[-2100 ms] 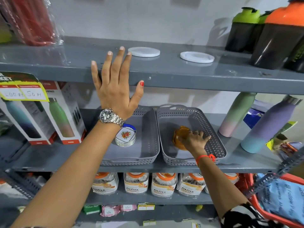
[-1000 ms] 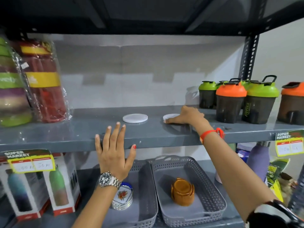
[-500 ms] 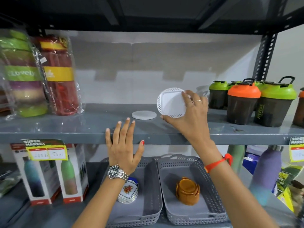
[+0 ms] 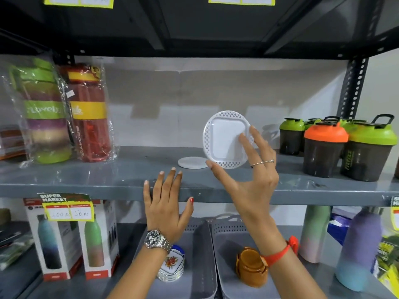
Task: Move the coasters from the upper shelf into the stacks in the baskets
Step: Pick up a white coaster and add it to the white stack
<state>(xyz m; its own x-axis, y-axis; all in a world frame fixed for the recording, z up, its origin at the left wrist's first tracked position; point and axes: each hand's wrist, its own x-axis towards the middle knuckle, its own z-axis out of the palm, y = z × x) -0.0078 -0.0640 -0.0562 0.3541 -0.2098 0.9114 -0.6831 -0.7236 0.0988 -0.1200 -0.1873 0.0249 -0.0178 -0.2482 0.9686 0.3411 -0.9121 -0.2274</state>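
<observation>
My right hand point(image 4: 248, 169) holds a white round coaster point(image 4: 224, 137) with a lattice rim, tilted upright above the upper shelf point(image 4: 86, 178), pinched between thumb and fingers. A second white coaster point(image 4: 191, 162) lies flat on that shelf just left of it. My left hand point(image 4: 166, 203) rests open against the shelf's front edge, fingers spread. Below, the left grey basket point(image 4: 203, 255) holds a stack of white coasters with a flower print point(image 4: 172, 266). The right grey basket point(image 4: 226, 240) holds a stack of orange coasters point(image 4: 250, 268).
Wrapped bottles point(image 4: 86, 113) stand at the upper shelf's left, shaker bottles point(image 4: 323, 145) with orange and green lids at its right. On the lower shelf are boxed bottles point(image 4: 71, 240) left and pastel bottles point(image 4: 358, 251) right. A black shelf hangs overhead.
My right hand left the orange stack in the basket, reached up, and lifted the right white coaster off the upper shelf, tilting it upright. My left hand stayed on the shelf edge.
</observation>
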